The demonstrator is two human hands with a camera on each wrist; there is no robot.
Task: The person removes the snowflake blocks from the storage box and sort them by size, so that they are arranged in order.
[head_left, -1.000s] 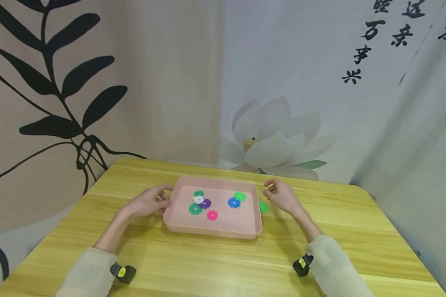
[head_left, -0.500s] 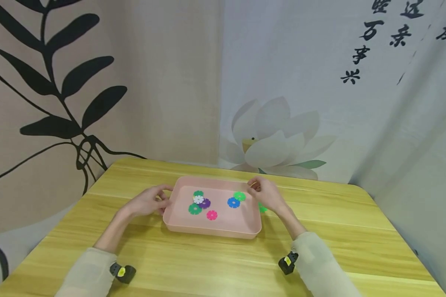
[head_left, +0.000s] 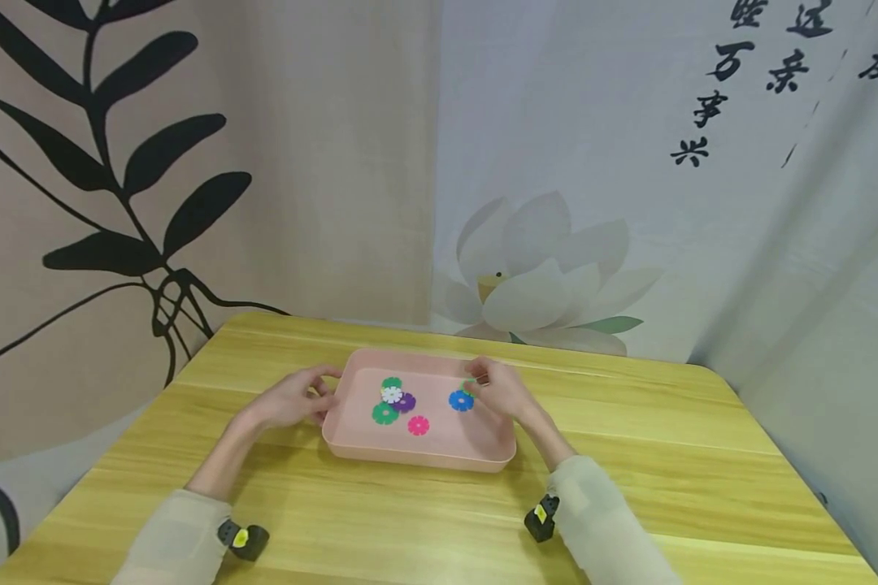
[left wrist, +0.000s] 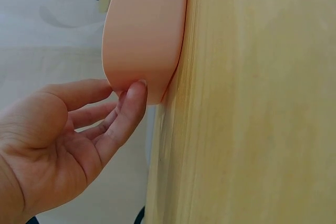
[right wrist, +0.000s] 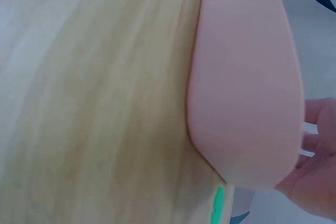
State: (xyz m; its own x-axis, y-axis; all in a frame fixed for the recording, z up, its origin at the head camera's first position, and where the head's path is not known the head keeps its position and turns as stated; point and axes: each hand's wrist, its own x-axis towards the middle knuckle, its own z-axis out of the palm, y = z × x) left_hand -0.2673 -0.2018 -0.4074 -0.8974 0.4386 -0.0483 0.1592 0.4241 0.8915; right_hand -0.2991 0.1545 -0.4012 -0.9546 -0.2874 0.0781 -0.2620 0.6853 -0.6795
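Note:
A shallow pink tray [head_left: 475, 451] stands on the table. Inside it lie flower-shaped discs: a white disc [head_left: 391, 395], a purple disc [head_left: 406, 402], a green disc [head_left: 384, 413], a pink disc [head_left: 419, 426] and a blue disc [head_left: 461, 400]. My left hand [head_left: 289, 398] rests its fingertips and thumb against the tray's left end, from outside. My right hand [head_left: 501, 388] reaches over the right rim, finger and thumb apart above a light green disc [head_left: 471, 387] that they partly cover. The right wrist view hides its fingertips behind the tray wall.
Another green disc [right wrist: 217, 205] lies on the wooden table [head_left: 380, 520] outside the tray, by its right end, as the right wrist view shows. A curtain [head_left: 336, 162] with printed leaves and a lotus hangs behind the table.
My right hand has moved left and inward, from beside the tray's right end to over the light green disc inside. The left hand stays at the left end.

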